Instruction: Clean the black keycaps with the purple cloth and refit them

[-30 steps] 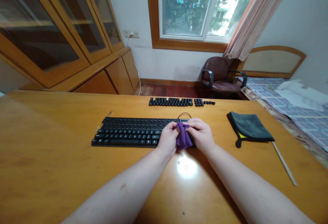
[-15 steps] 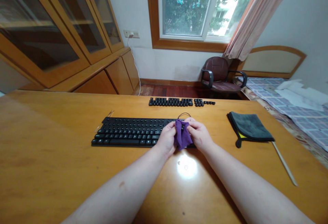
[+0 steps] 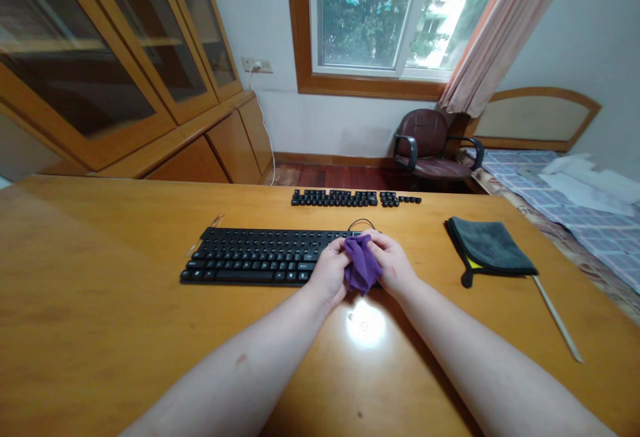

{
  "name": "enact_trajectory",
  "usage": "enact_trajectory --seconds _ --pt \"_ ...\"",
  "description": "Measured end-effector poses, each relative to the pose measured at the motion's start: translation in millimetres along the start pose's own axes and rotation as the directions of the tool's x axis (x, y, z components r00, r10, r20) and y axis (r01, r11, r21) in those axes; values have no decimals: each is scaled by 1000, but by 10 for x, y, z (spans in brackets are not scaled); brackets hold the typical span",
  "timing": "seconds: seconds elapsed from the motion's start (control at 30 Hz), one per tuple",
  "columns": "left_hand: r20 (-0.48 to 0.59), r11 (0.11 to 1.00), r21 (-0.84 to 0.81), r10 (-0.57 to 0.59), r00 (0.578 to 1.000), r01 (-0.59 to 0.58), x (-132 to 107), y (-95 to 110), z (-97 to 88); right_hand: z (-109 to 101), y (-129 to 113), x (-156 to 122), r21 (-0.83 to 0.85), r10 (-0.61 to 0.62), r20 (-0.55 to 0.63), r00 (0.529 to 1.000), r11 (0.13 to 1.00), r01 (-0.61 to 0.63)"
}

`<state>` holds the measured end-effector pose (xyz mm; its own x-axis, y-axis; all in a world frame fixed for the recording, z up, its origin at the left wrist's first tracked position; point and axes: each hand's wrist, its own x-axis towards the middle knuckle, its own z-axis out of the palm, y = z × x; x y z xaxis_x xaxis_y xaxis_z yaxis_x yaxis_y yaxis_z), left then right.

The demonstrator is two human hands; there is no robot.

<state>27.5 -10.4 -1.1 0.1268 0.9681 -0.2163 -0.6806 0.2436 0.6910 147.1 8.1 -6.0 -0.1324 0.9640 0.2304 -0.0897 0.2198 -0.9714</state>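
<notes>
Bunched rounder than half a second ago, when it hung in a flatter drape, the small purple cloth (image 3: pixel 361 265) now sits as a wad between the two hands, which have drawn a little closer together over the right end of the keyboard. At the far left stands a tall wooden cabinet with glass doors (image 3: pixel 100 64), behind the broad orange-brown wooden desk (image 3: pixel 90 290). On the desk, a thin pale strip (image 3: pixel 203 236) lies just beside the left corner of the long black computer keyboard (image 3: pixel 255 264), which lies flat across the middle. The left hand (image 3: pixel 330 272) rests at the keyboard's right part, its fingers curled closed on the left side of the cloth. The right hand (image 3: pixel 396 265) pinches the cloth's right side, thumb and fingers closed on the fabric, so both hands hold it just above the keys. What the cloth may wrap cannot be told. Behind the hands a thin wire loop (image 3: pixel 361 223) shows at the keyboard's far edge, and further back a row of loose black keycaps (image 3: pixel 356 198) is lined up. To the right, well apart from the hands, lies a folded dark grey cloth (image 3: pixel 493 245), and a slim pale stick (image 3: pixel 556 317) lies slantwise just beside it. Beyond the desk stands a dark red armchair (image 3: pixel 430 147).
</notes>
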Motion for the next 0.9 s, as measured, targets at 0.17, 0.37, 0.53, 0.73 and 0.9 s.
enact_trajectory --seconds 0.17,0.37,0.53,0.73,0.9 --pt "-12 998 -34 -47 999 46 -13 28 29 8 -13 -12 -11 25 -4 1000 1000 -25" --pt "2 996 -65 -63 998 63 -17 31 25 4 -151 -74 -235 -245 30 969 941 245" --pt "20 995 -65 -73 997 74 -30 48 54 2 -216 -120 -420 -343 36 939 847 325" --pt "-37 993 -100 -66 997 62 -23 49 80 -51 -180 -84 -424 -354 76 932 835 351" --pt "-69 999 -43 1 998 -3 2 10 38 -15 -158 -75 -371 -296 38 955 883 288"
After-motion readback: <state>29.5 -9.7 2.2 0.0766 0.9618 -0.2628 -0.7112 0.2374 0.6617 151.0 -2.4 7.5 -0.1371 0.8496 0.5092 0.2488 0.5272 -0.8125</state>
